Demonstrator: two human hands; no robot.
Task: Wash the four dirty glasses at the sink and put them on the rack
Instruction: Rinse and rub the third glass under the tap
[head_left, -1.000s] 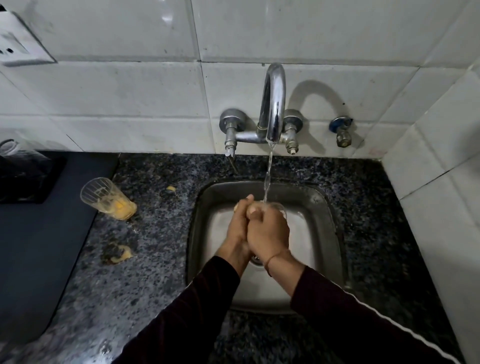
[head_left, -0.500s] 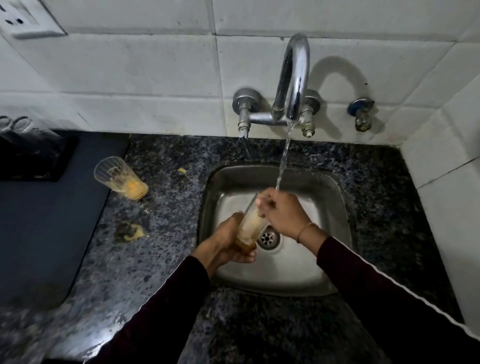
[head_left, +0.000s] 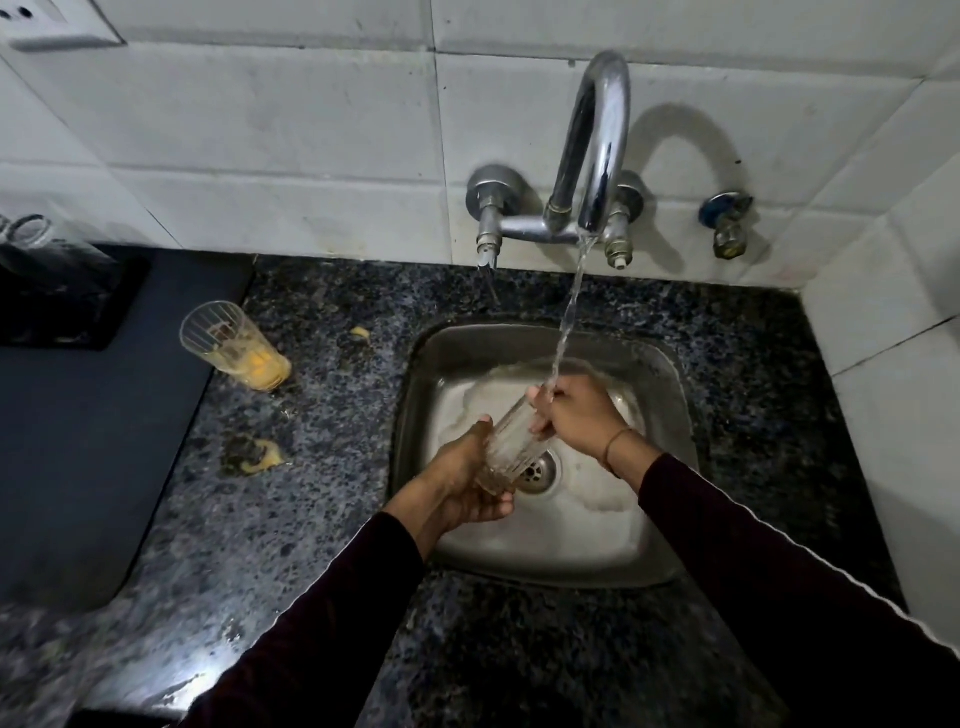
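Note:
Over the steel sink (head_left: 415, 395), my left hand (head_left: 460, 475) grips the base of a ribbed clear glass (head_left: 511, 444) that tilts up to the right. My right hand (head_left: 574, 410) holds its rim end, fingers curled at the mouth, under the water stream (head_left: 569, 322) from the chrome tap (head_left: 592, 150). A dirty glass (head_left: 234, 351) with yellow residue stands on the granite counter (head_left: 311, 493) left of the sink. At the far left, upturned clear glasses (head_left: 31, 234) stand on the black rack (head_left: 72, 306).
A dark mat (head_left: 88, 441) covers the counter's left part. Yellow spills (head_left: 260, 454) lie on the granite between mat and sink. A small valve (head_left: 727, 223) sticks out of the tiled wall right of the tap. A white tiled side wall (head_left: 893, 364) closes the right.
A second ago both hands were clasped together under the stream. They have since spread apart along the glass, which is now tilted and looks clearer of yellow residue.

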